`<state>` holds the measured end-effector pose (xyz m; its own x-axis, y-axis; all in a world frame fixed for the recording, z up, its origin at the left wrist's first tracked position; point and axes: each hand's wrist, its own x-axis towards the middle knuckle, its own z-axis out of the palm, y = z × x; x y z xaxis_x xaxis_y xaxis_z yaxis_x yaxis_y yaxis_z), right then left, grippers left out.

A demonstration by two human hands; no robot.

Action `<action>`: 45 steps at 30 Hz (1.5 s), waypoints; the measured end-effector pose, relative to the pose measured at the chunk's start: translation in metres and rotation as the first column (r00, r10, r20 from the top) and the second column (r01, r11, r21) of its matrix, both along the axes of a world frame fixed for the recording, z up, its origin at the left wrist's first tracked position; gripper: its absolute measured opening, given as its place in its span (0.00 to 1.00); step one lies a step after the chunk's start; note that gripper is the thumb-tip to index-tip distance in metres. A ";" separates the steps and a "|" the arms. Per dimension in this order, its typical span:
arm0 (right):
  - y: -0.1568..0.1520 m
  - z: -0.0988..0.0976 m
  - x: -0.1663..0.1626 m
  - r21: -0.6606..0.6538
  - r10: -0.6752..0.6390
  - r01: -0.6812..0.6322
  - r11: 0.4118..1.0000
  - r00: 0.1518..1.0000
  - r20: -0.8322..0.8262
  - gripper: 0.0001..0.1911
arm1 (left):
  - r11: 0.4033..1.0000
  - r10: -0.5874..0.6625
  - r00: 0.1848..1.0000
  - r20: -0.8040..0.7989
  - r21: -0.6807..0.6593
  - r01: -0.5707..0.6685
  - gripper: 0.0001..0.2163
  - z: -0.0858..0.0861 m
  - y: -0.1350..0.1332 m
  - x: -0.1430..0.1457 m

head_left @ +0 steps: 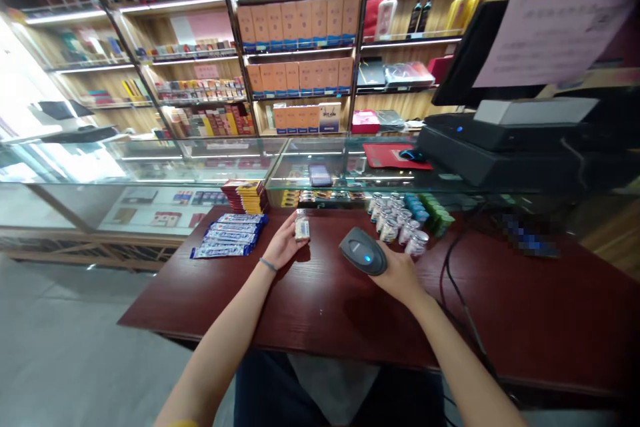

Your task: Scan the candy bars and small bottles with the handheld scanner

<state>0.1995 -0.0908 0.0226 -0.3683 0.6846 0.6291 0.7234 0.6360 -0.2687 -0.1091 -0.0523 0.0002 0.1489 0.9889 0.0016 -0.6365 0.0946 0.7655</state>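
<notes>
My left hand (283, 243) is closed round a small upright bottle (301, 225) with a pale label, held just above the dark red counter (320, 307). My right hand (400, 275) grips a grey handheld barcode scanner (363, 251) with a blue light on its top; the scanner's head points toward the bottle, a short gap between them. Several similar small bottles (397, 220) stand in a cluster just behind the scanner.
Blue snack packets (230, 237) lie fanned at the counter's left. A stack of red and yellow boxes (246, 197) stands behind them. A glass display case (210, 160), a black register with monitor (500, 140), a black cable (450, 267) and stocked shelves surround the counter.
</notes>
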 end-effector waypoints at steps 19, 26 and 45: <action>-0.012 -0.012 -0.017 -0.053 0.109 -0.101 0.993 0.982 0.156 0.19 | 0.996 0.093 0.987 -0.130 -0.003 -0.094 0.31 -0.012 0.002 0.007; -0.012 -0.014 -0.009 0.006 0.086 -0.087 0.996 0.990 0.115 0.19 | 0.751 0.657 0.501 -0.563 0.425 -0.505 0.25 -0.020 0.011 -0.015; -0.009 -0.016 0.001 0.125 0.073 -0.079 0.989 0.996 0.055 0.20 | 0.625 0.735 0.011 -0.678 0.670 -0.400 0.19 -0.028 0.079 -0.039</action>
<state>0.2008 -0.0997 0.0069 -0.4496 0.5693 0.6883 0.6823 0.7162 -0.1466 -0.1483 0.0263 -0.0278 -0.3923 0.7280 0.5623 0.6566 -0.2065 0.7254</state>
